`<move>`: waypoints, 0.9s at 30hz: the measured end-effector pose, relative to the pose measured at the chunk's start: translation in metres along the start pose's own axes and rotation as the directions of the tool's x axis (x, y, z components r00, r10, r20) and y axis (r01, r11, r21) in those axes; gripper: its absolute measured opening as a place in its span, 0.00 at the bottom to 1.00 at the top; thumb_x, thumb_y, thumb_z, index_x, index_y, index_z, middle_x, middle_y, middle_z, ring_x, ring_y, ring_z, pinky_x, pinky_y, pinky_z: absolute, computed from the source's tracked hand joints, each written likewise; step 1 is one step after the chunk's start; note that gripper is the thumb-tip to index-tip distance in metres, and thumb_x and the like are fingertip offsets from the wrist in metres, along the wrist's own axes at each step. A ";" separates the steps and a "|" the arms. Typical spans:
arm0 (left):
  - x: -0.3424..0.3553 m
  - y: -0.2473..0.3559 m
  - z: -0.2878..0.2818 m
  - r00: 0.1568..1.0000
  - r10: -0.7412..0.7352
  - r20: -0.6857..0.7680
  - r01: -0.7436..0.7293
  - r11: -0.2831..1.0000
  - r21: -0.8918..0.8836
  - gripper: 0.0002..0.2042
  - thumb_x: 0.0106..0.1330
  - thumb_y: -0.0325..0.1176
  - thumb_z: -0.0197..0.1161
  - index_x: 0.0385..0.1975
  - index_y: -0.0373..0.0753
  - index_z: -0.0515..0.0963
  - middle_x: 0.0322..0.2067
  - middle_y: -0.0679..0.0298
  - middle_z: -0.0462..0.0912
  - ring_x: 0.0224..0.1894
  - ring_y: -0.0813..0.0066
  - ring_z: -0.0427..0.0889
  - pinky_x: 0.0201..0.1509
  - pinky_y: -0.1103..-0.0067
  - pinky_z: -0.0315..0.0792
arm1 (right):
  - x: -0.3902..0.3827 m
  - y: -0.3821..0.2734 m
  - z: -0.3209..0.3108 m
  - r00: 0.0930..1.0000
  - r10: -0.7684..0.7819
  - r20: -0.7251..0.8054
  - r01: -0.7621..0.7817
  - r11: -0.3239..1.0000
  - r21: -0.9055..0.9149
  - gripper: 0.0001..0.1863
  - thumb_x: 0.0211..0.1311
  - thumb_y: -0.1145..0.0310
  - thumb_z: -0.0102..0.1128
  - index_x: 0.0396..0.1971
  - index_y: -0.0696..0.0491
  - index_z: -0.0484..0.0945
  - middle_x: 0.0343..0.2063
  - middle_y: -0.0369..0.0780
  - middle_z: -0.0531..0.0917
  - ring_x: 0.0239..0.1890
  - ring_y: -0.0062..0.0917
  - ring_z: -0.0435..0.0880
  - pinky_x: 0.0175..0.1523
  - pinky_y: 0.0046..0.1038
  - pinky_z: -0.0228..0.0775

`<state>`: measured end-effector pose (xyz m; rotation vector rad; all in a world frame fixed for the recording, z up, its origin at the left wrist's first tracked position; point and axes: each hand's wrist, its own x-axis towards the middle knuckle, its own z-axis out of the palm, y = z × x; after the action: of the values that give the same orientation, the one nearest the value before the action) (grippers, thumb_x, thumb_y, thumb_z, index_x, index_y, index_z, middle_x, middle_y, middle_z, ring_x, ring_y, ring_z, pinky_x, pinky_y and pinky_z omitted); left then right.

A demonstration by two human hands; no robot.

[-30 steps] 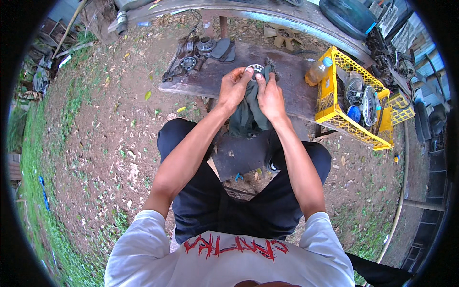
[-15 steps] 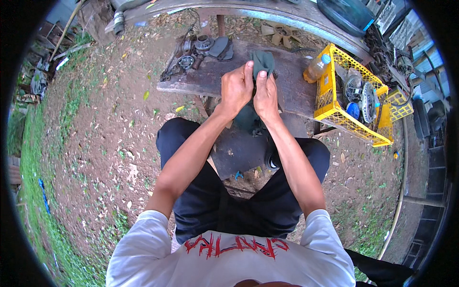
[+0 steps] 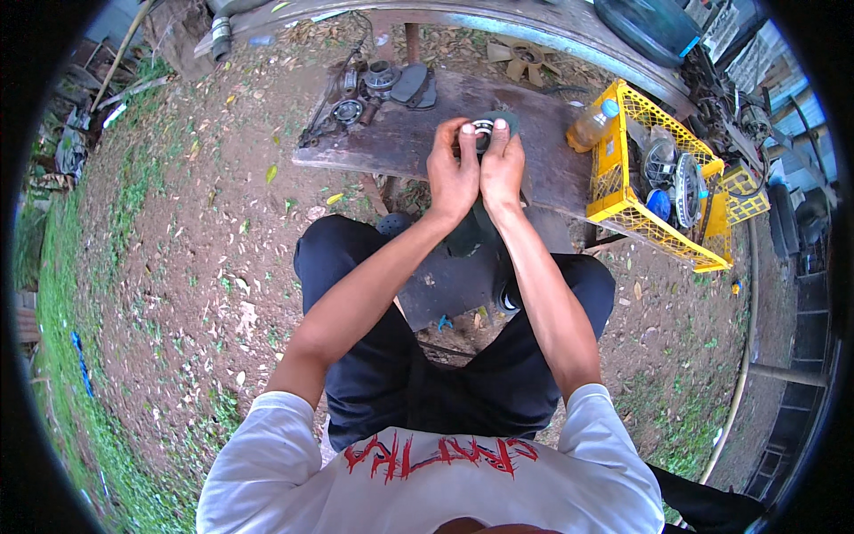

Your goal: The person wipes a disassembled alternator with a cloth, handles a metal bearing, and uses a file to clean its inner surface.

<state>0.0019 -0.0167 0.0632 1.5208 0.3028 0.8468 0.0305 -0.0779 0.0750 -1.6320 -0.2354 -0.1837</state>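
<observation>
Between my two hands, over the near edge of the wooden bench, is a ball bearing (image 3: 483, 127), its bright ring and dark centre facing up. My left hand (image 3: 454, 173) is closed around its left side, thumb at the rim. My right hand (image 3: 503, 169) closes on the right side, its thumb near the ring, with a dark green cloth (image 3: 511, 120) behind the fingers. Below my wrists more dark green material (image 3: 464, 233) shows between my knees; whether it is the same cloth I cannot tell. The undersides of both hands' grips are hidden.
Greasy metal parts, including a round bearing-like part (image 3: 347, 111) and dark flat pads (image 3: 413, 85), lie on the bench (image 3: 382, 151). At right stands a yellow crate (image 3: 608, 182) of parts, beside a bottle of amber liquid (image 3: 588, 129). A fan wheel (image 3: 525, 62) lies beyond.
The cloth that stood up over my thumbs is now lower and behind my fingers, and the bearing's ring has come into view. Both hands have shifted slightly to the right.
</observation>
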 end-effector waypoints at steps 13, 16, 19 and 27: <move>0.043 0.028 -0.027 0.893 0.203 0.401 -0.391 0.793 0.468 0.15 0.71 0.40 0.52 0.29 0.34 0.75 0.20 0.44 0.78 0.25 0.42 0.79 0.28 0.58 0.71 | 0.014 -0.006 -0.018 0.960 0.012 0.281 0.006 0.998 -0.065 0.18 0.71 0.57 0.48 0.40 0.59 0.73 0.34 0.52 0.81 0.43 0.49 0.81 0.48 0.39 0.70; 0.045 0.036 -0.025 0.910 0.166 0.380 -0.330 0.844 0.423 0.17 0.72 0.40 0.49 0.27 0.33 0.73 0.17 0.46 0.77 0.24 0.42 0.79 0.27 0.57 0.71 | 0.020 -0.008 -0.022 0.946 0.177 0.271 -0.092 0.950 -0.299 0.23 0.70 0.51 0.51 0.36 0.61 0.75 0.27 0.46 0.81 0.36 0.34 0.82 0.45 0.35 0.70; 0.040 0.040 -0.020 0.979 0.032 0.203 -0.104 0.930 0.353 0.18 0.73 0.42 0.47 0.28 0.32 0.72 0.18 0.46 0.77 0.25 0.43 0.79 0.29 0.58 0.71 | 0.023 0.001 -0.020 0.924 0.229 0.306 -0.176 0.965 -0.193 0.22 0.71 0.52 0.51 0.37 0.61 0.78 0.28 0.37 0.82 0.33 0.20 0.78 0.42 0.27 0.70; 0.026 0.013 -0.014 0.991 0.070 0.118 -0.112 0.906 0.408 0.21 0.75 0.45 0.44 0.33 0.30 0.73 0.22 0.52 0.76 0.26 0.66 0.78 0.33 0.67 0.69 | 0.021 -0.005 -0.017 0.882 0.273 0.385 -0.456 0.698 0.552 0.08 0.67 0.69 0.58 0.40 0.56 0.79 0.35 0.35 0.83 0.37 0.18 0.80 0.46 0.22 0.69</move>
<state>0.0071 0.0082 0.0831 1.9822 0.3552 0.8082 0.0497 -0.0938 0.0860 -0.9830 -0.1480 0.4108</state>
